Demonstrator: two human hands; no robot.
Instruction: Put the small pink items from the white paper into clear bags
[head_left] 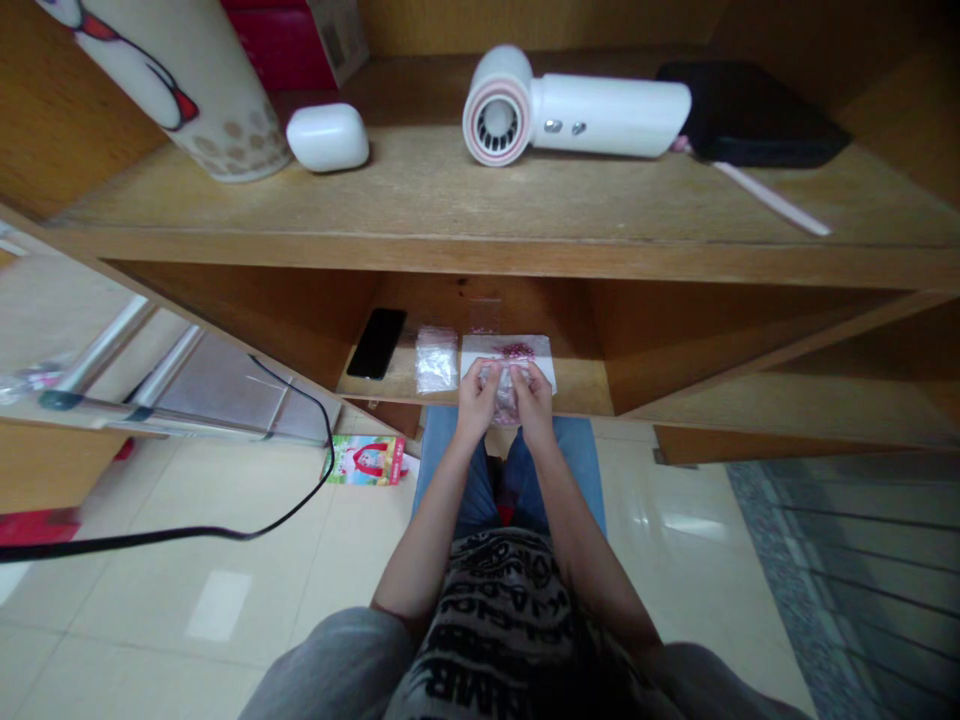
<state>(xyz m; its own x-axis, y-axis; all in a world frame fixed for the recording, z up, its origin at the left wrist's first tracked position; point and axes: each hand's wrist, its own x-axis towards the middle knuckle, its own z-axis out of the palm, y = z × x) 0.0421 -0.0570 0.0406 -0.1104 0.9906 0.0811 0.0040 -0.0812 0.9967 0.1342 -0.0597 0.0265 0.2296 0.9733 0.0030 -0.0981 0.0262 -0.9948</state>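
Observation:
Between them, my left hand (pixel 477 392) and my right hand (pixel 533 396) grip a small clear plastic bag (pixel 507 402) by its upper edge. Its lower part hangs over the shelf's front edge and shows pinkish contents, too small to make out. Fingers of both hands are closed on the bag. Just beyond the fingertips, a little heap of dark pink beads or bits (pixel 517 351) lies on a white sheet of paper (pixel 545 365). Left of the paper is a stack of clear zip bags (pixel 436 360). A single flat clear bag (pixel 485 315) lies behind the paper.
A black phone (pixel 377 343) lies at the lower shelf's left. The upper shelf (pixel 420 215) overhangs, bearing a patterned cup (pixel 217 100), a white earbud case (pixel 328 137), a white handheld fan (pixel 600 115) and a black pouch (pixel 750 112). A black cable (pixel 247 535) crosses at left.

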